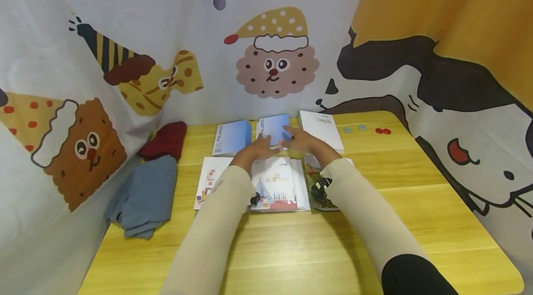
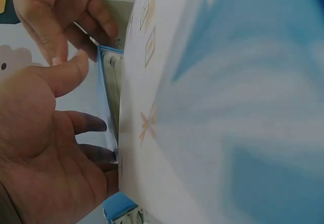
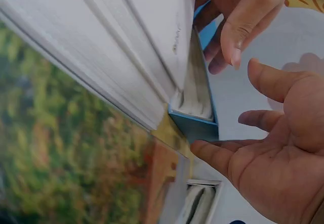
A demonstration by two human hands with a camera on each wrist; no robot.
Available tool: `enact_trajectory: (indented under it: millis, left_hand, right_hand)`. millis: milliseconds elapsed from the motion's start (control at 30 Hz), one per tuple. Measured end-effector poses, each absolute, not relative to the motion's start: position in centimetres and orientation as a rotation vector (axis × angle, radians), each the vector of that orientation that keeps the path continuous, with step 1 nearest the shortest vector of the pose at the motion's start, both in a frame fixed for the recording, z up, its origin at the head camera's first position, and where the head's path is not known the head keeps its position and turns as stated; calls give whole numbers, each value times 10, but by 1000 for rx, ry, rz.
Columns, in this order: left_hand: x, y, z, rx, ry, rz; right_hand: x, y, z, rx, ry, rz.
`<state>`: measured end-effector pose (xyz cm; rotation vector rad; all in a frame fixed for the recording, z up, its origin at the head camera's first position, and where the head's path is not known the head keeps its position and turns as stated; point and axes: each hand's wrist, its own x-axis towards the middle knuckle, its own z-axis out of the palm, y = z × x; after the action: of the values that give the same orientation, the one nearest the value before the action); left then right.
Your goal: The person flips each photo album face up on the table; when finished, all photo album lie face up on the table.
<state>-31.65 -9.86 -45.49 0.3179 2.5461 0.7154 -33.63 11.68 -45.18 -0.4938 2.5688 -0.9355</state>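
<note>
Work in hand: both hands reach for the middle blue book in the far row on the wooden table.
Left hand: palm open, fingers loosely spread along the book's near-left edge; the left wrist view shows the fingers against its blue cover edge, not curled round it.
Right hand: open too, at the book's right edge; in the right wrist view one finger touches the blue corner, the thumb held apart. No pinch is visible.
Where the book is: about 12 o'clock from the person, flat or barely raised; I cannot tell which. It lies between a second blue book at 11 o'clock and a white book at 1 o'clock.
Near row: an illustrated white book under the forearms, a pale one to its left, a green-covered one to its right.
Progress, as I judge it: the hands have only framed the book. A firm grasp and any lift are not yet done, and all books lie in their rows.
Elsewhere: blue and dark red cloths at 9 o'clock; small discs at 2 o'clock.
</note>
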Motion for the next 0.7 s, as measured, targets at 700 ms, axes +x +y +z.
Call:
enact_trajectory:
  millis: [700]
  left_hand:
    - [-313,-91,-461,352,2542,960]
  right_hand:
    - [-322,123,-446,-495,2625,-1110]
